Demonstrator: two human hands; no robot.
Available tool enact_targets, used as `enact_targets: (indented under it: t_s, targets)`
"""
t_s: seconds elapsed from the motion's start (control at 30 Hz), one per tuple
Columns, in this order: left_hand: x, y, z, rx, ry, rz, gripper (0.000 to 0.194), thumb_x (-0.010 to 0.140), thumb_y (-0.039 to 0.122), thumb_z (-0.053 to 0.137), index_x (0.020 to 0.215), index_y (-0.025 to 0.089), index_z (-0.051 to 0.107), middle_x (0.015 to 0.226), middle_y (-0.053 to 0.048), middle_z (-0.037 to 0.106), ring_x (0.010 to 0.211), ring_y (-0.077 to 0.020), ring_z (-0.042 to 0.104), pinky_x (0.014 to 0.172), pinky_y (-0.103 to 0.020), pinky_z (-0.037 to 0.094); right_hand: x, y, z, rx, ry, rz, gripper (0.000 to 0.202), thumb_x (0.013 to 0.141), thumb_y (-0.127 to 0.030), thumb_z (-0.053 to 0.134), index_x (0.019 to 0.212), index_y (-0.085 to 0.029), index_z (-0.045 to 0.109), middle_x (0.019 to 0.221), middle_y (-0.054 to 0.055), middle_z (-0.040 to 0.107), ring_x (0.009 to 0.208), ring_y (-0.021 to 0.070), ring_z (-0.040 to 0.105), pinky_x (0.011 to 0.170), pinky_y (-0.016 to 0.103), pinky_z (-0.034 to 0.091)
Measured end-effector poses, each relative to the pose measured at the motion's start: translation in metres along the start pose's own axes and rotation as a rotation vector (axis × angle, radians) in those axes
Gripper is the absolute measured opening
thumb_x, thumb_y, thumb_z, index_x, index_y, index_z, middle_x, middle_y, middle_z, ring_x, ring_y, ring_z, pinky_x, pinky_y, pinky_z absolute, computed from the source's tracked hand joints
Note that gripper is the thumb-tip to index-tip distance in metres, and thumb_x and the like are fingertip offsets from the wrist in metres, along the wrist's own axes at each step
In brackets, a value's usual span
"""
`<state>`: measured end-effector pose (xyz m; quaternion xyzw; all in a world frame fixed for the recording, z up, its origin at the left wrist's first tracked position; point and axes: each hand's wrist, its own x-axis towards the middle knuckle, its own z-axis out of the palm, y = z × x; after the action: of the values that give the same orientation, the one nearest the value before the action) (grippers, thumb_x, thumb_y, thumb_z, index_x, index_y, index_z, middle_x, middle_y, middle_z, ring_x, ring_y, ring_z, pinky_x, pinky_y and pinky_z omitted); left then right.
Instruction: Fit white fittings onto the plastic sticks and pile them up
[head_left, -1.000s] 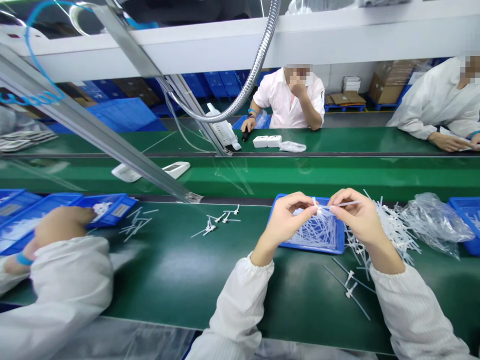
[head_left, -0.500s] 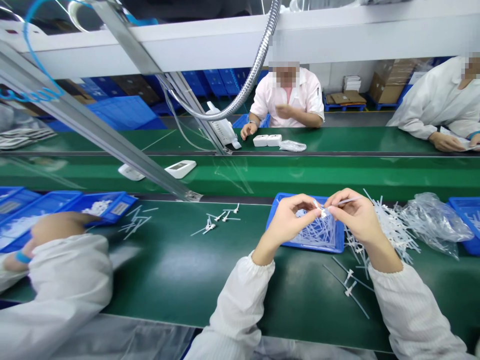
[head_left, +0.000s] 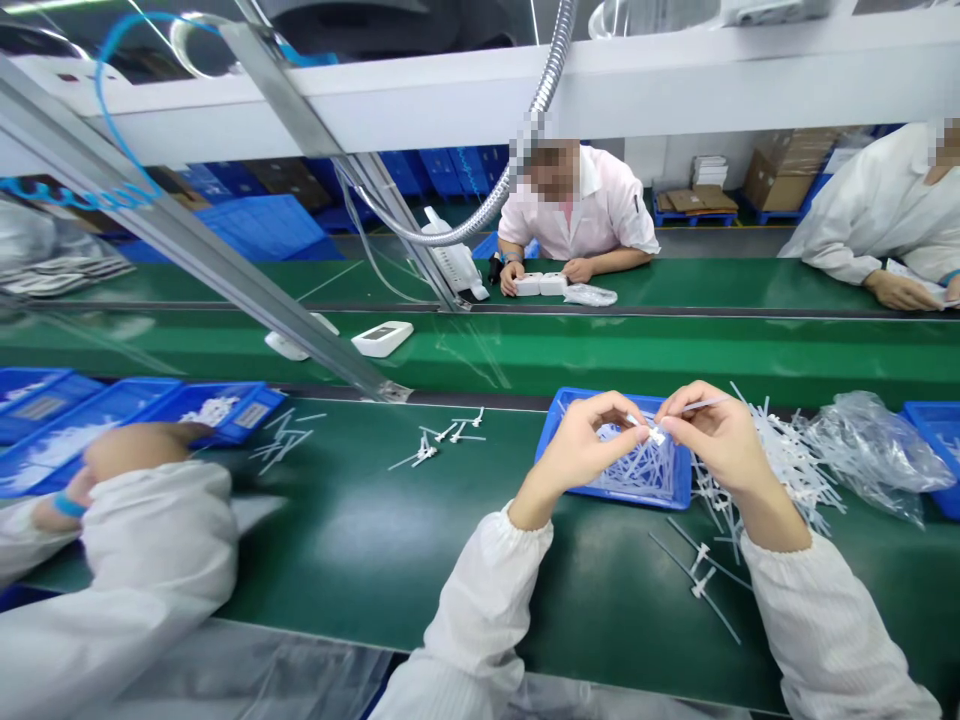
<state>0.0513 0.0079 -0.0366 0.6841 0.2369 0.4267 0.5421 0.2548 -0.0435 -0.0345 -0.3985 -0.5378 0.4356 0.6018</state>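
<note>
Above a blue tray (head_left: 553, 470) of short clear tubes (head_left: 637, 468), my two hands meet fingertip to fingertip. My left hand (head_left: 581, 440) pinches a small white plastic connector (head_left: 655, 436). In my right hand (head_left: 709, 430), thumb and forefinger are closed on a thin translucent tube (head_left: 703, 404), its free end sticking out to the right. The tube's inner end is at the connector; whether it sits inside, I cannot tell. Just below the tray lie two tube-and-connector pieces (head_left: 699, 590). A heap of similar pieces (head_left: 787, 465) spreads behind my right hand.
A crumpled clear plastic bag (head_left: 874, 445) lies right of the heap, beside another blue bin (head_left: 937, 430). Several assembled pieces (head_left: 439, 440) rest mid-table. At left, a co-worker's arm (head_left: 150, 520) reaches to blue bins (head_left: 247, 420). A slanted metal post (head_left: 300, 320) stands ahead.
My hands stay nearly in place, the connector turned slightly between the fingertips. The person opposite has lowered a hand to the white boxes. The whole view has shifted slightly.
</note>
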Motion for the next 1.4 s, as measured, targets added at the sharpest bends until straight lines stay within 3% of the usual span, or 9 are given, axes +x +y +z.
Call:
enact_targets:
  t_s: [0.17, 0.77, 1.13, 1.4]
  targets:
    - [0.0, -0.004, 0.002, 0.003, 0.066, 0.023, 0.024, 0.087, 0.036, 0.089, 0.087, 0.016, 0.075, 0.084, -0.008, 0.081, 0.078, -0.0191, 0.076, 0.076, -0.031, 0.059, 0.0, 0.0, 0.001, 0.006, -0.025, -0.02, 0.02, 0.088, -0.034, 0.09, 0.097, -0.023, 0.075, 0.091, 0.004, 0.077, 0.073, 0.0139, 0.068, 0.064, 0.028, 0.054]
    - [0.001, 0.003, -0.004, 0.31, -0.016, 0.195, 0.022, 0.101, 0.038, 0.074, 0.09, 0.018, 0.071, 0.079, -0.002, 0.075, 0.071, -0.0146, 0.068, 0.07, -0.027, 0.05, -0.001, -0.001, 0.002, -0.094, 0.004, -0.009, 0.023, 0.084, -0.038, 0.092, 0.086, -0.022, 0.076, 0.08, 0.003, 0.073, 0.071, 0.0155, 0.067, 0.067, 0.031, 0.055]
    - [0.003, 0.001, -0.008, 0.323, -0.019, 0.361, 0.021, 0.103, 0.036, 0.071, 0.092, 0.019, 0.072, 0.083, -0.003, 0.074, 0.074, -0.0142, 0.066, 0.072, -0.027, 0.051, -0.003, 0.004, 0.001, -0.121, -0.112, 0.039, 0.018, 0.088, -0.037, 0.089, 0.086, -0.023, 0.077, 0.082, 0.002, 0.073, 0.076, 0.0163, 0.067, 0.074, 0.031, 0.054]
    - [0.001, 0.004, -0.005, 0.304, -0.034, 0.215, 0.025, 0.103, 0.041, 0.069, 0.092, 0.018, 0.071, 0.082, -0.003, 0.074, 0.073, -0.0147, 0.065, 0.071, -0.027, 0.051, -0.003, 0.009, 0.001, -0.122, -0.101, 0.027, 0.018, 0.09, -0.036, 0.087, 0.089, -0.022, 0.076, 0.084, 0.002, 0.072, 0.079, 0.017, 0.068, 0.077, 0.033, 0.055]
